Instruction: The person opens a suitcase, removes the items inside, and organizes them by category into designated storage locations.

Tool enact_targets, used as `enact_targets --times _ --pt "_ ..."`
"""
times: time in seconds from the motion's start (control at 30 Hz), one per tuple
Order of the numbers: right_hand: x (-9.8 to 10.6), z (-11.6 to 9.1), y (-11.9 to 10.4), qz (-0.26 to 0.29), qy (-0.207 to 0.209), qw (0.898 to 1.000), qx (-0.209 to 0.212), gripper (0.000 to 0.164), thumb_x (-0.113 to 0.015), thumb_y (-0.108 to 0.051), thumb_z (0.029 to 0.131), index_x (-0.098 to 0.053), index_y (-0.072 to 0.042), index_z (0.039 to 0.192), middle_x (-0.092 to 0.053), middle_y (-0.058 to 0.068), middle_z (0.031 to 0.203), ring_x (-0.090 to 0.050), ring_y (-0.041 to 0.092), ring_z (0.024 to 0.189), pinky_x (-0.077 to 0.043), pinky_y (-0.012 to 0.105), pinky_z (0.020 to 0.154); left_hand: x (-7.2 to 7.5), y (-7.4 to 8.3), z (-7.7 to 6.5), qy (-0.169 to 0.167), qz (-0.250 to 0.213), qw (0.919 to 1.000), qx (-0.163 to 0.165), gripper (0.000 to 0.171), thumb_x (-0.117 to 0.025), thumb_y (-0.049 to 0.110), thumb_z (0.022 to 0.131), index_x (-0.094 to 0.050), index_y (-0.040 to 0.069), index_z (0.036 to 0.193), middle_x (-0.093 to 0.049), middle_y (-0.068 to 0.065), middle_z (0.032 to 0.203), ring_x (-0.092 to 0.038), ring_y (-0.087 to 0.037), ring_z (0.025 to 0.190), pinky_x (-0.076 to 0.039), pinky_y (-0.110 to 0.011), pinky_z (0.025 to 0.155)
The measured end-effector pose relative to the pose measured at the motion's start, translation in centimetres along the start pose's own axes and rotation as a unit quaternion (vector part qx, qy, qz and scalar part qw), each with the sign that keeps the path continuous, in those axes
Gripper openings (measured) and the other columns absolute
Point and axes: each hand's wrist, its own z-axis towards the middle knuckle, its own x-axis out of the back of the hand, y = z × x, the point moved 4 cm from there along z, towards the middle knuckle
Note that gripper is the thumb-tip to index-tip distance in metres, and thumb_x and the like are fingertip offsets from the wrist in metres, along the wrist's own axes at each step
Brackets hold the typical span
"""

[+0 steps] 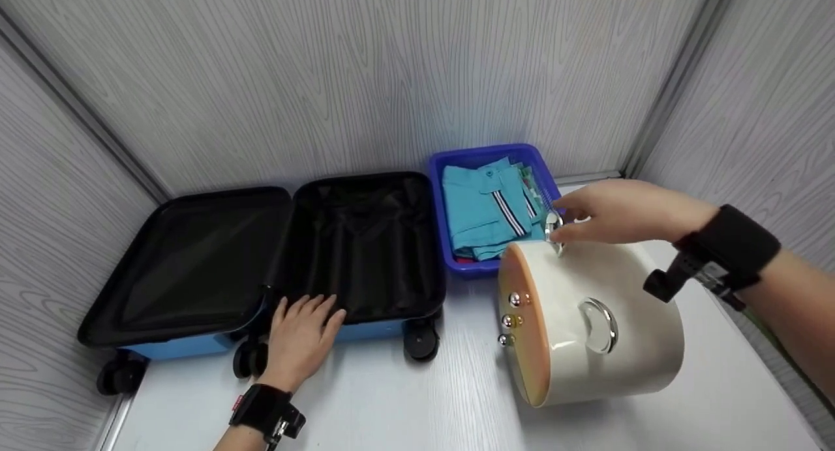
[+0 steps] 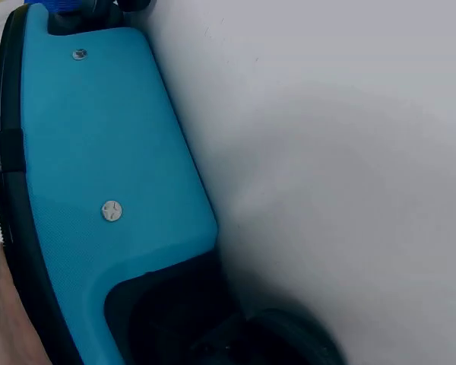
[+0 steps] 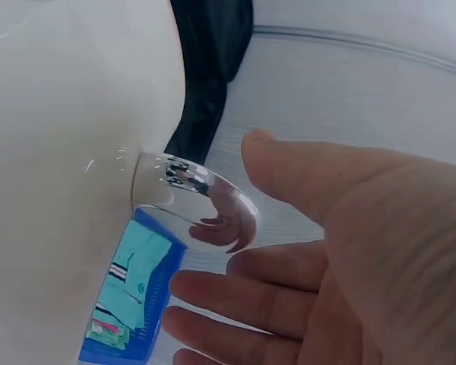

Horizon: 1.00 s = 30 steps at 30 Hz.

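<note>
A suitcase point(image 1: 372, 332) with blue sides and a black interior lies spread open at the left. My left hand point(image 1: 299, 339) rests, fingers extended, on its front edge near the hinge. At the right is a cream drum-shaped container point(image 1: 574, 373) with an orange-rimmed end and several chrome ball knobs point(image 1: 509, 320). My right hand point(image 1: 616, 209) is at its upper chrome handle point(image 1: 554, 225). In the right wrist view, the thumb and loosely bent fingers point(image 3: 243, 304) stand on either side of that handle point(image 3: 201, 201), with a gap around it.
Behind the drum, a blue plastic basket point(image 1: 479, 268) holds folded turquoise clothes point(image 1: 476, 203) with striped trim. Black wheels point(image 1: 421, 340) stick out from the suitcase's front side. A second chrome handle point(image 1: 612, 327) is on the drum's near side. Grey wood-grain panels point(image 1: 391, 79) enclose the white table.
</note>
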Motion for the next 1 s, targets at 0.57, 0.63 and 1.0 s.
enact_targets --times 0.57,0.63,1.0 --pt "0.2 1.0 -0.2 -0.012 -0.006 0.999 0.048 0.014 -0.075 -0.024 0.094 -0.07 -0.012 0.1 -0.055 -0.004 0.07 -0.049 0.011 0.063 -0.042 0.03 0.057 -0.2 -0.3 0.2 -0.002 -0.017 0.9999 0.001 0.061 -0.055 0.055 0.102 -0.061 0.011 0.143 -0.056 -0.017 0.145 -0.042 -0.041 0.139 -0.012 -0.061 0.12" --pt "0.3 0.8 0.1 -0.01 -0.01 0.999 0.048 0.015 -0.076 -0.022 0.093 -0.071 -0.011 0.101 -0.056 -0.005 0.07 -0.05 0.01 0.064 -0.043 0.03 0.059 -0.3 -0.2 0.2 -0.003 -0.017 0.9999 0.001 0.061 -0.054 0.055 0.102 -0.061 0.01 0.144 -0.056 -0.017 0.146 -0.042 -0.041 0.139 -0.011 -0.061 0.12" --pt "0.9 -0.5 1.7 -0.027 -0.014 0.999 0.021 0.034 -0.082 -0.018 0.083 -0.073 -0.005 0.114 -0.062 -0.002 0.079 -0.056 0.014 0.074 -0.049 0.036 0.069 -0.3 0.0 0.4 -0.009 -0.01 0.9999 -0.007 0.075 -0.061 0.064 0.094 -0.058 0.011 0.147 -0.051 -0.017 0.151 -0.035 -0.041 0.145 -0.009 -0.061 0.121"
